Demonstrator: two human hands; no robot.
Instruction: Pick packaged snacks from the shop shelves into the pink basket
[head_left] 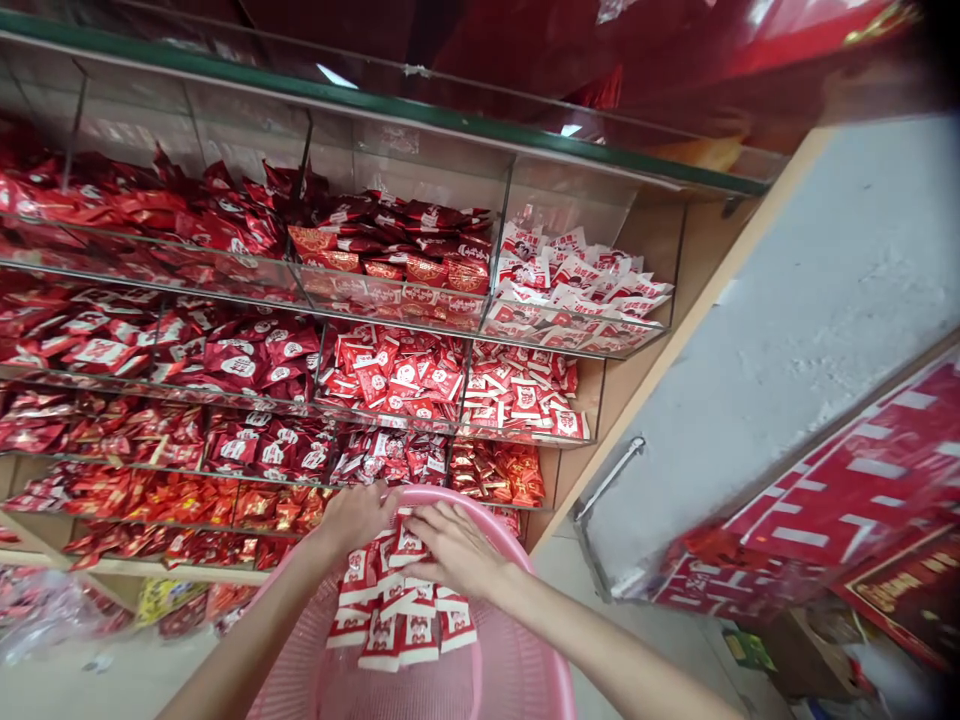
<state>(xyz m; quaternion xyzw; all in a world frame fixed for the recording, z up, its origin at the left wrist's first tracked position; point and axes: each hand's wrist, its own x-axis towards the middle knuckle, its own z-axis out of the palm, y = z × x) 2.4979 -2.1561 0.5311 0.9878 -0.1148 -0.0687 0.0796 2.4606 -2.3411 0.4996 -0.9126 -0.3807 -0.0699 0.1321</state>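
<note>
Below me is a pink plastic basket with slotted sides. Small red-and-white wrapped packets, several of them, lie together in it, toward its far side. My left hand is at the basket's far left rim, its fingers curled over the edge; the fingertips are partly hidden. Inside the basket, my right hand rests on the upper packets with fingers stretched and thumb apart. Whether it pinches a packet cannot be made out.
Ahead stands a tiered shelf with clear dividers, its bins full of red packets and white-and-red packets. A glass shelf edge crosses above. At right are a grey wall, a metal handle and red printed packaging.
</note>
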